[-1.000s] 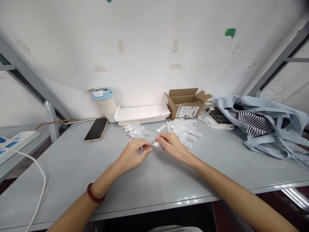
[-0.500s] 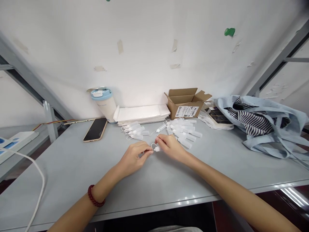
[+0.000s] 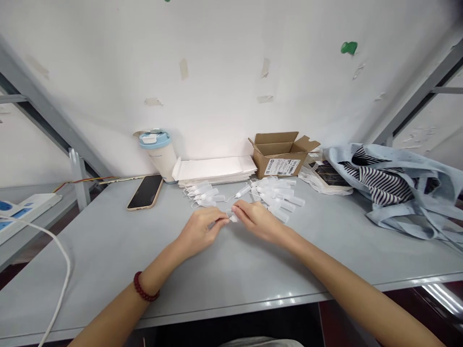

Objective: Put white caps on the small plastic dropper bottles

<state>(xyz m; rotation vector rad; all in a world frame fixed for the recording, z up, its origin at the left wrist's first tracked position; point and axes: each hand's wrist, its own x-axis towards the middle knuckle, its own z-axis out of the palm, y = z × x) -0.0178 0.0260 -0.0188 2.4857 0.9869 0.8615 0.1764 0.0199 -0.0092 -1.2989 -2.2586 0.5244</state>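
Between my hands is a small translucent squeeze bottle (image 3: 234,219) with a white tip and a thin tethered cap loop. My right hand (image 3: 256,219) is closed around its body, which the fingers mostly hide. At the tip end, my left hand (image 3: 202,226) pinches with thumb and index finger; the tiny cap they seem to hold is hidden. Just beyond my right hand lies a loose pile of similar squeeze bottles (image 3: 280,195). A smaller group of these bottles (image 3: 204,193) rests beyond my left hand. One single bottle (image 3: 242,191) lies between the two groups.
A phone (image 3: 145,192), a blue-lidded cup (image 3: 159,154), a stack of white envelopes (image 3: 217,171) and an open cardboard box (image 3: 278,159) line the table's back. On the right sits a light blue cloth bag (image 3: 398,178). A white cable (image 3: 65,260) and power strip (image 3: 21,212) are at left.
The left thumb and index finger have come closer together at the bottle's tip, and the cap loop shows less. The view has shifted slightly.
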